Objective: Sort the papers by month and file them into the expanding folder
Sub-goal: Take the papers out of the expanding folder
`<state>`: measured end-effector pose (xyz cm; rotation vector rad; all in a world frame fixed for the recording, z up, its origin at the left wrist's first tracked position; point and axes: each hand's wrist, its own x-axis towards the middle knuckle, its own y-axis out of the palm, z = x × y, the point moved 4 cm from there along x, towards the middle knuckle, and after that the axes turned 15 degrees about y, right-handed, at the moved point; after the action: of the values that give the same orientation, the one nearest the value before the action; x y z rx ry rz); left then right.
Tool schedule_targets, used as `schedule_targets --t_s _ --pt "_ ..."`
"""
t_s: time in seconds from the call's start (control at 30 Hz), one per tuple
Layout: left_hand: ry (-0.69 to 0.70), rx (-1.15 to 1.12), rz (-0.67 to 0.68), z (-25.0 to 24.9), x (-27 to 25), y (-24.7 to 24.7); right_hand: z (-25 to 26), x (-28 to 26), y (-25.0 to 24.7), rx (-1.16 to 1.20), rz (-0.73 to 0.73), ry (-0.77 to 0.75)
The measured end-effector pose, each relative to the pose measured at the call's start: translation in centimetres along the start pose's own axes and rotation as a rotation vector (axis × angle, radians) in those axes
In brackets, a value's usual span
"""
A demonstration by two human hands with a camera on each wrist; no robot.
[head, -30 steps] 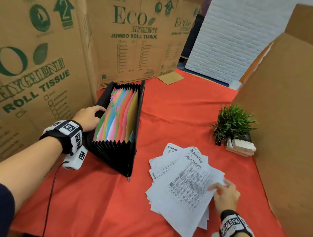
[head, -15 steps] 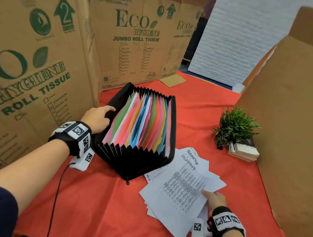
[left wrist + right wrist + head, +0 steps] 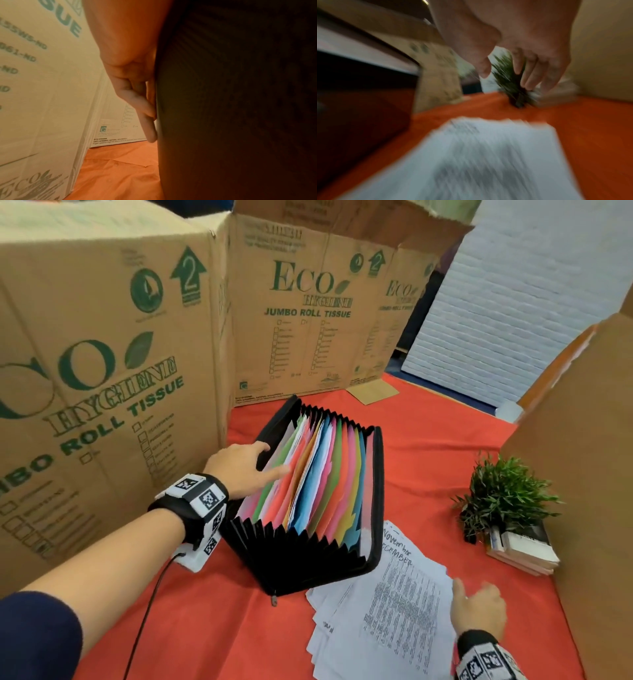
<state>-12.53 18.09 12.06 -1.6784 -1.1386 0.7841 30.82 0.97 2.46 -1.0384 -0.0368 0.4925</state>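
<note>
Head view: red cloth (image 3: 428,446) covers the table, walled by cardboard boxes (image 3: 102,354).
Box print: green lettering reads "ECO HYGIENE" and "JUMBO ROLL TISSUE", with an arrow holding a "2"; the small checkbox lines are too fine to read.
Expanding folder (image 3: 308,559): black, fanned open at the centre of the cloth, its coloured dividers upright, some white sheets already between them.
Left hand (image 3: 239,470): at 9 o'clock of the folder, thumb over the near wall onto the dividers, fingers reaching past the rim; the left wrist view shows straight fingers (image 3: 147,108) lying along the black outer wall.
Papers (image 3: 394,621): loose white stack flat on the cloth at 5 o'clock of the folder, one corner tucked under its edge. Handwritten at the top: "November" and, part hidden, "ECEMBER".
Right hand (image 3: 478,611): at 3 o'clock of the stack, fingers loosely spread, holding nothing; right wrist view is blurred.
Potted plant (image 3: 500,498): at 3 o'clock of the folder, well apart, beside a small pile of books (image 3: 524,549).
</note>
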Motion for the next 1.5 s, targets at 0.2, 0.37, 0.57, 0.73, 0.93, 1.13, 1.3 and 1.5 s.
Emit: schedule_targets --t_s 0.2,0.37,0.57,0.73,0.93,1.13,1.3,1.5 --pt "0.033 0.182 0.035 -1.4 -0.2 -0.2 15.9 -11.2 -3.2 0.129 0.096 -0.896" --pt "0.071 0.181 0.009 -1.7 -0.2 -0.1 22.8 -17.8 1.1 -0.189 0.354 -1.225" --pt "0.185 0.107 -0.001 -1.9 -0.4 0.3 24.7 -17.6 4.4 -0.624 0.353 -1.214" --pt "0.353 0.105 -0.020 -2.1 -0.5 0.5 25.1 -17.7 5.5 -0.721 0.254 -1.306" --pt "0.422 0.132 0.020 -2.0 -0.6 0.6 24.9 -20.3 6.3 -0.896 -0.012 -1.615" --pt "0.365 0.050 0.034 -0.9 -0.3 0.8 25.7 -19.7 5.4 -0.897 0.036 -1.632" --pt "0.300 -0.062 0.019 -0.2 0.0 0.9 28.3 -16.3 -2.0 -0.101 0.103 -1.345" --pt "0.243 -0.087 0.031 1.1 0.6 1.0 27.7 -11.8 -12.3 0.827 -0.043 -0.872"
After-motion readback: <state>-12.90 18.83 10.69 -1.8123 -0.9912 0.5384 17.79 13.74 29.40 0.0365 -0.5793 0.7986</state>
